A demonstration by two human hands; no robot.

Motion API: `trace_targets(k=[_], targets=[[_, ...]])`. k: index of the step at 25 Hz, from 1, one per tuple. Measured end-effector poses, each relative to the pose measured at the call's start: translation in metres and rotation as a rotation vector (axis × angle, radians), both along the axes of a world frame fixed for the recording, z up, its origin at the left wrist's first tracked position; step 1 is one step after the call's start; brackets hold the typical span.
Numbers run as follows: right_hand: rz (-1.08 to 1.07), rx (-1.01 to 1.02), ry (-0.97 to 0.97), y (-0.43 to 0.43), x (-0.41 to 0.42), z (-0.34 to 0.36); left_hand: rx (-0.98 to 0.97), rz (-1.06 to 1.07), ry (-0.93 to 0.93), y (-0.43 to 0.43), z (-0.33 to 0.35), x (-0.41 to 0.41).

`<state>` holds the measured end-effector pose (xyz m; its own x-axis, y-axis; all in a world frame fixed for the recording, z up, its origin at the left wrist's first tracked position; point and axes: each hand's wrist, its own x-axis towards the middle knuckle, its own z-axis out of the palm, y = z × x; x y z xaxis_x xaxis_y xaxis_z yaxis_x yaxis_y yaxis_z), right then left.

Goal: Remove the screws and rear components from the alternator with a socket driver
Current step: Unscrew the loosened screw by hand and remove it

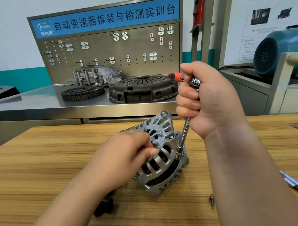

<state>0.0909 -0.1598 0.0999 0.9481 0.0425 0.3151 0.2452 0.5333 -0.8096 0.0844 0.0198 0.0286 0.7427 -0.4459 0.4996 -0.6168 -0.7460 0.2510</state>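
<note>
Toward the near left corner of the bench, a small black part lies half hidden under the forearm; what it is cannot be told. The left hand comes next, its grip closed, fingers and thumb curled over the ribbed housing of the alternator. The alternator stands tilted on its rim at the middle of the bench, copper windings showing through the slots. On its right side the socket driver leans in, with the socket seated on a fastener at the housing's edge. The right hand wraps it in a full fist, and the orange handle end pokes out on top. The shaft looks angled rather than square to the fastener, so the socket could ride off and round the head. Because the alternator balances on its edge, a hard turn could roll it out of the steadying grip. A loose screw lies bare on the wood near the front edge, in no tray or box, where a forearm could sweep it off. Some slim metal tools rest at the right edge.
</note>
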Motion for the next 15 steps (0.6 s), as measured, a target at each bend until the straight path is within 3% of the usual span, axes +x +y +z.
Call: trace_targets(k=[5, 11, 15], targets=[[0.057, 0.076, 0.018, -0.003, -0.006, 0.005, -0.213, -0.044, 0.024, -0.01, 0.003, -0.02], [0.172, 0.234, 0.118, -0.003, -0.017, -0.001, -0.478, -0.251, 0.256, -0.043, -0.01, -0.044], [0.145, 0.204, 0.184, -0.018, -0.025, -0.015, -0.45, -0.247, 0.284, -0.057, -0.026, -0.049]])
